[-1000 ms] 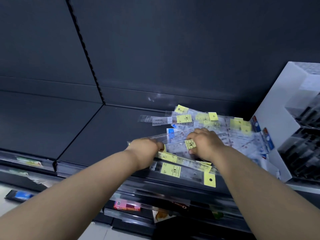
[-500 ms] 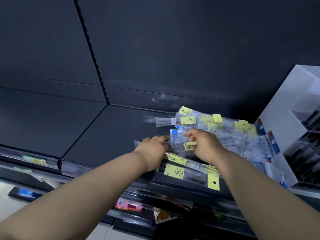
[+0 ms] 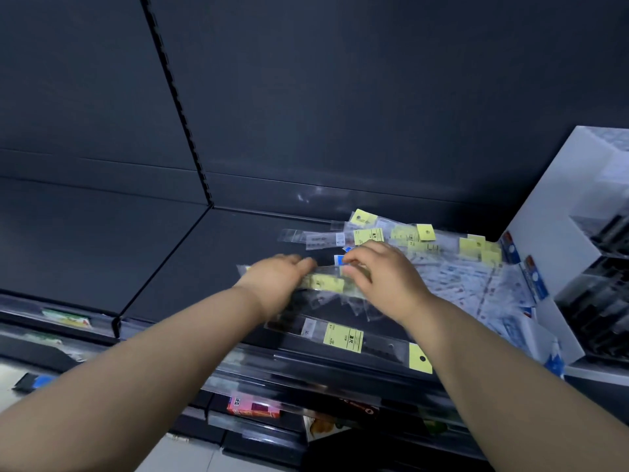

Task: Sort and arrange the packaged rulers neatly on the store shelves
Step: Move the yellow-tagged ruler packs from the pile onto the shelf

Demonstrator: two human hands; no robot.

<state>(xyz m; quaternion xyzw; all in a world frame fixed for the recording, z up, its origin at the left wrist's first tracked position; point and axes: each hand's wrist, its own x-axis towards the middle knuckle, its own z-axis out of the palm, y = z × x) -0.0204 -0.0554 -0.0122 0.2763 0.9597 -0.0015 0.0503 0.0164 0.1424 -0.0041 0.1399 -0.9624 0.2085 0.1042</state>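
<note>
the left hand [image 3: 275,284] lies palm down, fingers nearly straight, pressing on the left end of a long clear-plastic ruler packet with a yellow label [image 3: 323,282]; whether the thumb is hooked under it cannot be told. the right hand [image 3: 381,281] is curled, thumb and fingertips pinching the same packet near its middle, so the two hands share it just above the dark matte shelf board [image 3: 218,260].

the slippery film looks like the main risk: a one-sided pull could slide the packet out of the flat left palm, or drag neighbours along. directly below the hands a black ruler in a clear sleeve with a yellow price tag [image 3: 343,337] sits at the front lip of the shelf, its yellow hang tab past the edge; a brush from either forearm could likely tip it onto the lower shelves. further right, the loose heap of clear packets with yellow and blue headers [image 3: 452,270] is fanned and overlapping, so tugging one out may spill the rest.

the shelf is a dark metal store unit with a slotted upright and plain dark back panel, bare to the left. at far right a white cardboard display box [image 3: 558,212] leans against the heap. lighting is dim and bluish.
</note>
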